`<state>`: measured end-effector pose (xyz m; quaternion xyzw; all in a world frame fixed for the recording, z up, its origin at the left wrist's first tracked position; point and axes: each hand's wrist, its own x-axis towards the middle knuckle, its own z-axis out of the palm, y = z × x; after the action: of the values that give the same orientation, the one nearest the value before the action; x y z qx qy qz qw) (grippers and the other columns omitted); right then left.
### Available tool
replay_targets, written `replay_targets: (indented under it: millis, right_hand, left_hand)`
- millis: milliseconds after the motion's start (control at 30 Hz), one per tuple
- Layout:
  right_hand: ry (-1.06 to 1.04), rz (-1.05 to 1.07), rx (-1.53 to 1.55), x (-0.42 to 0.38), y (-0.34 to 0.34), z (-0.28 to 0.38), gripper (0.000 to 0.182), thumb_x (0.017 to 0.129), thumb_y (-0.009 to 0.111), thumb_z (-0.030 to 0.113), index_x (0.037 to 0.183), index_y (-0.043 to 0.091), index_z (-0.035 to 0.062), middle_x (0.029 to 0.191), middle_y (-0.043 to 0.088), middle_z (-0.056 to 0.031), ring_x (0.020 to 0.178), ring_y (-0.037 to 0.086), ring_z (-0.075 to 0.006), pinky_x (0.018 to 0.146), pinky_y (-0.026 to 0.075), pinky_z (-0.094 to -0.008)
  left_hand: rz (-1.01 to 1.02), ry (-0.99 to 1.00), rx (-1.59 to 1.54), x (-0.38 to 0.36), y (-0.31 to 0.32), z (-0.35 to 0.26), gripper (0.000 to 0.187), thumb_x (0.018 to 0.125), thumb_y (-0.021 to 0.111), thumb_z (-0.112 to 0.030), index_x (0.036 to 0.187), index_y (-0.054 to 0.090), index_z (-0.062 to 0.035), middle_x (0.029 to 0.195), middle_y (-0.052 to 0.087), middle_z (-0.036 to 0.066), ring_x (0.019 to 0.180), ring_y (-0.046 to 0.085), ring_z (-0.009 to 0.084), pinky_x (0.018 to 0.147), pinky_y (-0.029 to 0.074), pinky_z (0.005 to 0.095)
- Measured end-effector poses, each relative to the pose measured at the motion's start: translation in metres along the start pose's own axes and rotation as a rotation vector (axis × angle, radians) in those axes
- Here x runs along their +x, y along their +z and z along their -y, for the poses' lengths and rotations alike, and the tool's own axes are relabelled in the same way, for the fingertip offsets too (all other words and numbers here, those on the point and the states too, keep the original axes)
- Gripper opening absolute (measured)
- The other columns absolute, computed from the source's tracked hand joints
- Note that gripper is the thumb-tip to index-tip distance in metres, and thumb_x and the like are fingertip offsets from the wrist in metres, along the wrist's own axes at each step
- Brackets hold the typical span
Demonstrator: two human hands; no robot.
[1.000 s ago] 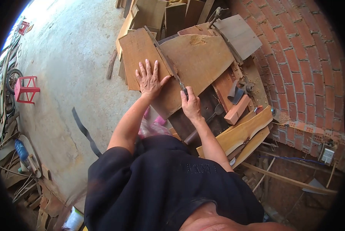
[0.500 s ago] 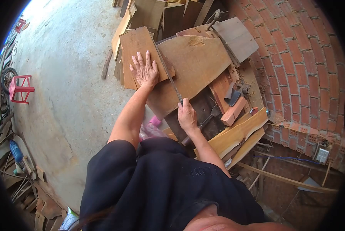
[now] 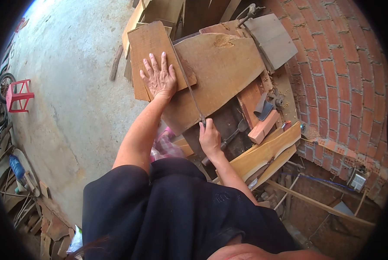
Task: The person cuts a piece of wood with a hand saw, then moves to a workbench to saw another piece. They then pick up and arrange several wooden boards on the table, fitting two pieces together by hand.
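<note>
My left hand [image 3: 160, 80] lies flat with spread fingers on a brown wooden board [image 3: 148, 41]. In my right hand [image 3: 210, 138] is the handle of a handsaw [image 3: 189, 86], my fingers wrapped round it. The saw's long thin blade runs forward along the right side of the board. Under both lies a wide wooden slab [image 3: 228, 69] with a curved far edge and a rough hollow in it. A small wooden piece [image 3: 188, 69] shows just right of the blade.
Right of the slab are a reddish wood block [image 3: 263, 126], a dark curved scrap [image 3: 263, 107] and a hammer-like tool [image 3: 235, 132]. Yellowish planks [image 3: 263, 151] lie nearer me. A brick wall [image 3: 332, 78] rises at right. On the concrete floor [image 3: 72, 86] stands a red stool [image 3: 18, 96].
My right hand has drawn the saw back a little toward my body. My left hand stays pressed on the board. The whole view has shifted slightly.
</note>
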<state>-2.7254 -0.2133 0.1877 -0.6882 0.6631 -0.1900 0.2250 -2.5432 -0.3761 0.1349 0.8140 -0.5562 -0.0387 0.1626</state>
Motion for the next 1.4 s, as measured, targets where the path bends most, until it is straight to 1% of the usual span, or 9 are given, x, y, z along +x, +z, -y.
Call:
replay_targets:
  millis: [100,200,400,467,633,800,1000,1200,1400]
  right_hand:
    - [0.02,0.088,-0.015,0.07,0.024,0.018,0.02,0.097,0.05,0.022,0.097,0.038,0.0054,0.074,0.059,-0.0252,0.07,0.059,-0.0469,0.057,0.045,-0.0548]
    - [-0.053,0.01,-0.003,0.078,0.027,0.02,0.022,0.097,0.049,0.023,0.097,0.036,0.0055,0.068,0.058,-0.0244,0.066,0.058,-0.0463,0.055,0.044,-0.0553]
    - [-0.084,-0.01,0.008,0.064,0.027,0.028,0.021,0.097,0.049,0.021,0.102,0.037,0.0041,0.072,0.058,-0.0263,0.065,0.057,-0.0483,0.055,0.044,-0.0552]
    - [0.063,0.096,-0.068,0.068,0.028,0.033,0.021,0.096,0.05,0.02,0.098,0.036,0.0046,0.078,0.058,-0.0235,0.072,0.06,-0.0442,0.058,0.047,-0.0527]
    - [-0.035,0.033,-0.033,0.086,0.02,0.029,0.019,0.095,0.051,0.022,0.096,0.041,0.0071,0.08,0.061,-0.0201,0.071,0.06,-0.0437,0.056,0.047,-0.0521]
    - [-0.109,-0.023,-0.036,0.11,0.015,0.033,0.02,0.096,0.051,0.024,0.097,0.041,0.0071,0.081,0.06,-0.0201,0.071,0.061,-0.0429,0.056,0.048,-0.0517]
    - [-0.11,-0.042,-0.076,0.136,0.024,0.046,0.021,0.097,0.048,0.028,0.1,0.041,0.0076,0.08,0.061,-0.0191,0.07,0.063,-0.0408,0.056,0.05,-0.0505]
    - [-0.094,0.074,-0.172,0.113,-0.003,0.045,0.021,0.098,0.046,0.026,0.102,0.04,0.0061,0.082,0.061,-0.0203,0.072,0.063,-0.041,0.059,0.051,-0.0505]
    - [0.012,0.261,-0.221,0.077,-0.045,0.049,0.021,0.097,0.048,0.024,0.101,0.039,0.0053,0.082,0.061,-0.0226,0.074,0.063,-0.0423,0.061,0.05,-0.0509]
  left_hand:
    - [-0.014,0.019,0.032,-0.004,0.001,0.001,0.054,0.094,0.039,-0.044,0.145,0.036,-0.0275,0.155,0.02,0.012,0.144,0.013,0.034,0.11,0.009,0.0576]
    - [-0.034,0.012,0.011,-0.001,0.002,0.0,0.054,0.094,0.039,-0.043,0.145,0.035,-0.0275,0.155,0.02,0.012,0.144,0.013,0.0339,0.11,0.009,0.0575]
    - [-0.019,0.044,-0.014,-0.003,-0.002,0.002,0.052,0.095,0.04,-0.044,0.145,0.036,-0.0295,0.154,0.023,0.012,0.143,0.016,0.0332,0.109,0.011,0.058]
    - [-0.008,0.045,0.019,-0.003,-0.001,0.0,0.053,0.094,0.041,-0.045,0.145,0.036,-0.0295,0.154,0.022,0.013,0.143,0.015,0.0341,0.108,0.011,0.0597]
    - [0.014,0.019,-0.019,0.003,-0.007,-0.001,0.054,0.095,0.039,-0.045,0.146,0.034,-0.0281,0.155,0.016,0.015,0.143,0.008,0.0395,0.107,0.007,0.0638]
    - [-0.025,0.055,-0.029,0.028,0.006,-0.006,0.053,0.096,0.037,-0.046,0.144,0.037,-0.0245,0.152,0.026,0.015,0.141,0.014,0.0417,0.108,0.011,0.0618]
    - [-0.02,-0.064,-0.041,0.037,0.016,-0.01,0.056,0.096,0.033,-0.045,0.148,0.03,-0.0237,0.155,0.021,0.012,0.145,0.013,0.0307,0.111,0.01,0.0567]
    - [0.003,-0.121,0.033,0.035,0.012,-0.017,0.057,0.095,0.034,-0.046,0.148,0.03,-0.0252,0.156,0.018,0.011,0.145,0.011,0.0298,0.112,0.009,0.0536]
    - [0.063,-0.067,0.066,0.039,0.005,-0.012,0.055,0.095,0.035,-0.043,0.146,0.034,-0.0226,0.153,0.023,0.014,0.142,0.017,0.0342,0.109,0.011,0.0575]
